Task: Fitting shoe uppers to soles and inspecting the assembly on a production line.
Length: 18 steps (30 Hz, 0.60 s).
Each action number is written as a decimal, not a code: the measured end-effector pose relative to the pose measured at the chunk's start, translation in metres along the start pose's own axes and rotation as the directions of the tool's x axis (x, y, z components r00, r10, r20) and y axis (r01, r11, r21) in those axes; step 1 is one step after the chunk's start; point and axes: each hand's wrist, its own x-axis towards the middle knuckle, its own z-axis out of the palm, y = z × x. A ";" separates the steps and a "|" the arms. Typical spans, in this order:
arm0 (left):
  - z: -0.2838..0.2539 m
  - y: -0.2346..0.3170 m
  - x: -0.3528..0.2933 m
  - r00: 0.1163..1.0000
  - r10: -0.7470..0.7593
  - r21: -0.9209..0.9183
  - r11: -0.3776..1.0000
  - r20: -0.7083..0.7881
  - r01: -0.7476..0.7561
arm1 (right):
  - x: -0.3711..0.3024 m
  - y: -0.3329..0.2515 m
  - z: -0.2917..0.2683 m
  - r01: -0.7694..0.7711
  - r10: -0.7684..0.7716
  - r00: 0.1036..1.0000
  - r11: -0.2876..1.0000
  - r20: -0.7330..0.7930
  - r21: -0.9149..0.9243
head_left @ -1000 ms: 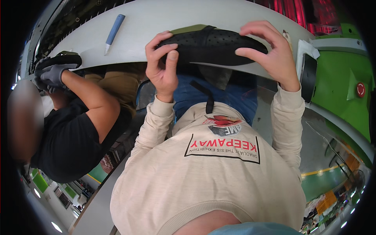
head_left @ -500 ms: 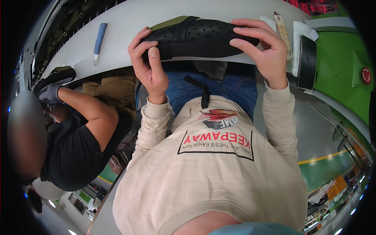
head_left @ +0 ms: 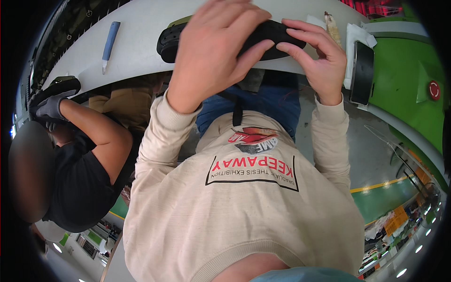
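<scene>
A black shoe [head_left: 268, 33] with small perforations and olive-green showing along its far side lies over the near part of the white table [head_left: 141, 47]. My right hand [head_left: 322, 51] grips its right end, thumb on the near face and fingers at the far edge. My left hand [head_left: 211, 51] reaches across the shoe's middle and hides much of it. The left thumb rests on the black face towards the right end, with the index finger at the upper edge. The other left fingers stretch towards the picture's top, slightly blurred.
A blue-handled knife [head_left: 110, 42] lies left on the table. At right are a worn, light-coloured stick-like tool [head_left: 332, 29], a black phone [head_left: 362, 75] on white cloth, and a green machine [head_left: 399, 61] with a red button [head_left: 433, 90]. A gloved co-worker holds a dark shoe [head_left: 58, 88] at left.
My left hand has left the shoe's left end and swung up and right across its middle. My right hand stays at the right end. The view has shifted slightly.
</scene>
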 end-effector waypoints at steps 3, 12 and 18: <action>0.002 0.007 -0.021 0.850 -0.375 -0.005 0.914 0.369 0.406 | -0.007 0.003 -0.003 0.004 -0.005 1.000 0.999 -0.025 -0.036; 0.042 -0.012 -0.034 0.960 -0.232 -0.526 0.842 -0.156 0.118 | 0.019 0.005 -0.018 -0.277 0.238 0.941 0.950 0.240 0.144; -0.011 0.017 -0.002 0.708 -0.569 -0.171 0.716 0.419 0.677 | 0.036 -0.008 -0.025 -0.567 0.464 0.813 0.768 0.352 0.298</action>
